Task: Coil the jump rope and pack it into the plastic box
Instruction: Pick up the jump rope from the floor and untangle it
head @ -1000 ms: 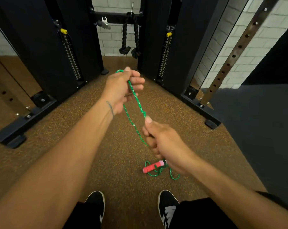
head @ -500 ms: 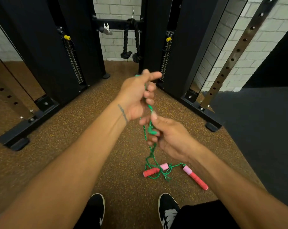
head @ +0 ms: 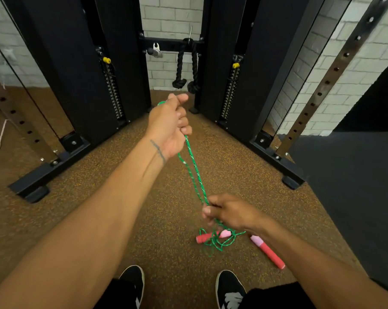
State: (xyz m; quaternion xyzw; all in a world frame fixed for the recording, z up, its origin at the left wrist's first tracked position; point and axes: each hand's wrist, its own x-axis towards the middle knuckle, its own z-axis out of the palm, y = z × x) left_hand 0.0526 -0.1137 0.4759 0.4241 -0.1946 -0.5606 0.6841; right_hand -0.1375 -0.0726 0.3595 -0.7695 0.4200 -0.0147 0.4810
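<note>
Speckled gym flooring below, I see my left hand (head: pixel 169 123) clenched on the doubled jump rope (head: pixel 194 172), which runs near-right to my right hand (head: pixel 229 211) pinching it.

No readable text, brand, number or sign anywhere in frame. Closest candidates: a thin dark tattoo line on the wrist of the left hand (head: pixel 169 123), mid-frame, too small to resolve as letters; a white mark on the black shoe (head: pixel 229 291) at bottom centre-right, a shape, not legible lettering. The black steel uprights (head: pixel 61 70) at upper left carry no visible labels.
</note>
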